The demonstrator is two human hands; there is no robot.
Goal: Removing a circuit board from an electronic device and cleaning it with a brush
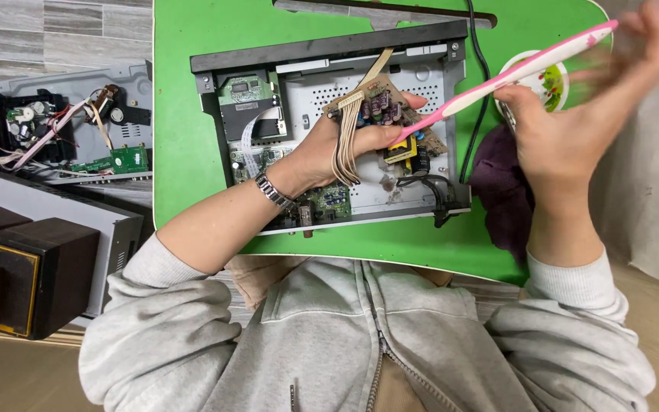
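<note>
Grip: our left hand (322, 149) is closed around a small circuit board (387, 122), and our right hand (566, 114) pinches a pink-and-white toothbrush (512, 72), bristle end touching the board.
Far left: a second opened device (70, 126) with loose wires and a green board sits on the floor, with dark wooden speaker boxes (32, 275) below it.
Board: brownish, packed with dark capacitors and a yellow part, with a fan of beige ribbon wires (345, 145) hanging across our palm. We're holding it up over the open grey chassis (329, 122).
Chassis: it lies on a green lap table (184, 114), with more green boards inside.
In the way: our wrist, with a metal watch band (272, 191), covers the chassis middle.
Right: a purple cloth (501, 191) and a small round dish (551, 80) sit behind the right hand, which is motion-blurred.
</note>
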